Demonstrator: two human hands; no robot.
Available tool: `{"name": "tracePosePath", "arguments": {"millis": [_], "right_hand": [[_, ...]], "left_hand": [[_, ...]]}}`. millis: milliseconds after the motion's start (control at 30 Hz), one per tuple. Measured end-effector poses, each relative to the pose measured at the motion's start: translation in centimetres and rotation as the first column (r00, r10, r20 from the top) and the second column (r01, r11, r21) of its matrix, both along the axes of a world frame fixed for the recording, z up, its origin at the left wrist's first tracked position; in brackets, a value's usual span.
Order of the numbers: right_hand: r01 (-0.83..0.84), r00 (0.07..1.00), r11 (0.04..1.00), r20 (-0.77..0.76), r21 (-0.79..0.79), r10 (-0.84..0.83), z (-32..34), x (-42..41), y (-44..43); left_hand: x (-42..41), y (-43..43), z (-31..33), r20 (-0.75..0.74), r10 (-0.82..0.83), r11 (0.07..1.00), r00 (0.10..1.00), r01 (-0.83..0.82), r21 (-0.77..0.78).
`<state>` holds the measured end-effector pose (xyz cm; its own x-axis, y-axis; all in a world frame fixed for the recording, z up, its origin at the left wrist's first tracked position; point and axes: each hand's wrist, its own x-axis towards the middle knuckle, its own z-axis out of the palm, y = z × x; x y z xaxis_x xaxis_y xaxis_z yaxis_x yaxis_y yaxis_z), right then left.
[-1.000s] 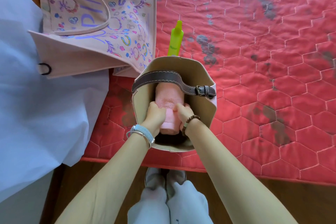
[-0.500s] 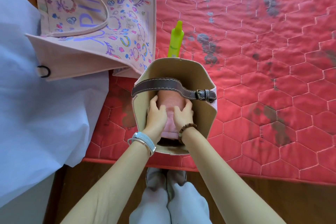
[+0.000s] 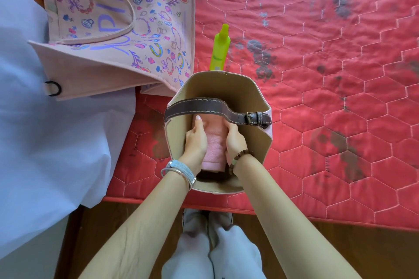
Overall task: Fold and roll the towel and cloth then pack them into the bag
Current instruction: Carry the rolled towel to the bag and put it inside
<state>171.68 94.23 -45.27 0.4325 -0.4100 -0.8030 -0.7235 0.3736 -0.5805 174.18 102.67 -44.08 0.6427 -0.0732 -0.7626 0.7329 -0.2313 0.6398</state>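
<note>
A pale pink bucket bag (image 3: 260, 106) with a tan lining and a brown buckled strap (image 3: 204, 107) stands open near the front edge of the red quilted bed. Inside it lies a rolled pink towel (image 3: 215, 145), its far end under the strap. My left hand (image 3: 196, 137) rests along the roll's left side with fingers stretched forward. My right hand (image 3: 235, 138) cups the roll's right side, fingers curled round it. Something dark (image 3: 210, 175) lies under the near end of the roll; I cannot tell what it is.
A large pink printed tote bag (image 3: 118, 25) lies flat at the back left, touching the bucket bag. A lime-green bottle (image 3: 220, 48) lies just behind the bucket bag. A pale blue sheet (image 3: 56, 142) covers the left side. The bed's front edge (image 3: 294, 213) runs below my arms.
Both hands have slid from the top of the roll down to its sides and further into the bag. The roll sits lower and further under the strap.
</note>
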Motion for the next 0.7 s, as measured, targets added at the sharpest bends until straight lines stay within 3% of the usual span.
{"name": "tracePosePath", "arguments": {"millis": [267,533,700], "right_hand": [[0.033,0.999,0.999,0.014,0.030,-0.034,2.1,-1.3,0.3],[0.041,0.999,0.988,0.012,0.146,-0.044,3.3,-2.4,0.9],[0.067,0.997,0.986,0.036,0.151,-0.073,6.2,-3.9,0.4]], "left_hand": [[-0.7,0.4,1.3,0.015,0.054,0.998,0.998,-0.053,-0.032],[-2.4,1.4,1.4,-0.188,0.115,0.990,0.975,-0.128,-0.062],[-3.6,2.4,4.2,-0.099,0.138,0.988,0.985,-0.145,-0.062]]}}
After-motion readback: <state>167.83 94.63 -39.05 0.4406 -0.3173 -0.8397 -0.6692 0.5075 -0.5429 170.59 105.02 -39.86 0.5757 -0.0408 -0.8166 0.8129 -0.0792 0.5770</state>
